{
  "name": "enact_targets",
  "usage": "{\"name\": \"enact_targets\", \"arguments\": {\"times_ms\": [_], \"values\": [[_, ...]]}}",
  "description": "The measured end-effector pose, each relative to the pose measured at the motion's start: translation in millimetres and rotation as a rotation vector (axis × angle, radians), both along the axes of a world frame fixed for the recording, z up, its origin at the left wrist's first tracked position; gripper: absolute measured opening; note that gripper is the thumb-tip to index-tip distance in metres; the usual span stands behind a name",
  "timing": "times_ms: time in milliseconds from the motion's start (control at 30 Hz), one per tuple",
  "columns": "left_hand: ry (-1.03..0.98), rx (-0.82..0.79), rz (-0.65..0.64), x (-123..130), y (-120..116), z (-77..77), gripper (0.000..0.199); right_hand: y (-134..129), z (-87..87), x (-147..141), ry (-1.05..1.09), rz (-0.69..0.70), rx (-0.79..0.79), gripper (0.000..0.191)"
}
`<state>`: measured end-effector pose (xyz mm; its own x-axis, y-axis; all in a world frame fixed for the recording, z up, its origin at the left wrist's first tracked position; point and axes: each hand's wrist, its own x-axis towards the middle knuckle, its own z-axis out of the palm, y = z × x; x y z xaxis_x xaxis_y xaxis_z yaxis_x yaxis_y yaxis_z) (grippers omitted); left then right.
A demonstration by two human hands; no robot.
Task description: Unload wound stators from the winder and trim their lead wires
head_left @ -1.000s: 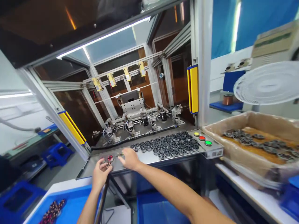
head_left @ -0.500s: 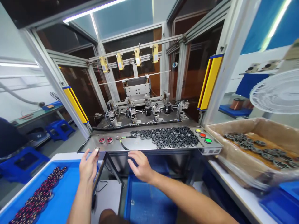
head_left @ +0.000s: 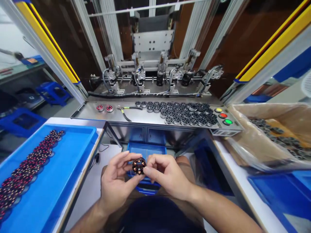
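A small round motor stator with copper windings is held in front of my lap. My left hand grips it by the rim between thumb and fingers. On its right side, my right hand has thumb and forefinger pinched at the edge; whether a wire end is between those fingertips is too small to tell. Beyond the hands, two red-wound stators lie on the metal shelf. Beside them rest side cutters with yellow and black handles, spread apart.
Rows of unwound grey stators cover the shelf's middle and right, near a green button. A blue tray at left holds many wound stators. At right stands a plastic-lined box of stators. Behind the shelf is a winding machine.
My left hand has brought the stator from the shelf's left front edge to my lap. My right hand has come in to meet it, fingers now closed. The view has tilted down.
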<state>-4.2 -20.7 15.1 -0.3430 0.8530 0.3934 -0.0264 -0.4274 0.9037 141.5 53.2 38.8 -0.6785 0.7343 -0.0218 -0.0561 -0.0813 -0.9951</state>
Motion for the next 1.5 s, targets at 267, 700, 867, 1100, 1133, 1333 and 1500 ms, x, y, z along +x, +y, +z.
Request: {"name": "enact_targets", "arguments": {"times_ms": [267,700,867,1100,1133,1333,1500], "values": [[0.055,0.072,-0.06,-2,-2,2.4,0.062,30,-21.1,28,0.21,0.54,-0.215,0.043],[0.241,0.079,0.102,-1,1,-2.5,0.061,-22,-32.1,8,0.153,0.301,-0.521,0.031],[0.063,-0.004,-0.008,-5,0,-0.2,0.063,-15,-34.3,18,0.107,0.392,-0.527,0.032],[0.005,-0.097,-0.248,-3,-2,1.1,0.06,11,-5.8,18,0.139,0.163,-0.322,0.044],[-0.004,-0.097,-0.245,-1,-1,0.7,0.062,9,-2.3,16,0.119,0.155,-0.315,0.043],[-0.159,-0.086,-0.238,-3,1,0.0,0.065,3,-13.2,25,0.005,0.27,-0.295,0.046],[-0.045,-0.085,-0.188,-10,-6,-1.7,0.066,17,-8.5,41,-0.096,0.304,-0.108,0.047]]}}
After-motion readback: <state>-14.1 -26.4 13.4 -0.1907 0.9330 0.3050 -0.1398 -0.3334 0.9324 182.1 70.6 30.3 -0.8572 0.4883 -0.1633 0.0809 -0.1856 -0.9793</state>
